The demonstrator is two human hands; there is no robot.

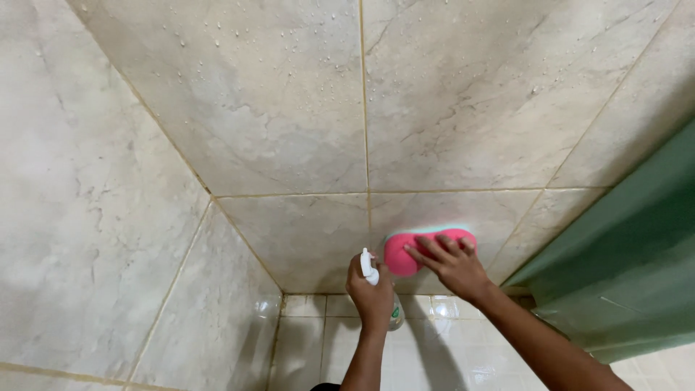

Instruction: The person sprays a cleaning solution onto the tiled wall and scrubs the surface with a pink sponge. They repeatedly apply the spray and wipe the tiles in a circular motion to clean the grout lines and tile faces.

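Observation:
My right hand point(452, 266) presses a pink sponge point(400, 250) with a pale green back flat against the lower part of a beige marble-look wall tile point(304, 232). Its fingers are spread across the sponge. My left hand point(371, 289) is closed round a small clear spray bottle point(395, 313) with a white trigger head point(368, 265), held just left of the sponge, nozzle toward the wall. Water droplets speckle the upper tiles.
Two tiled walls meet in a corner point(217, 199) at the left. A green surface point(630, 253), perhaps a curtain or door, slants in at the right. Glossy pale floor tiles point(318, 340) lie below my arms.

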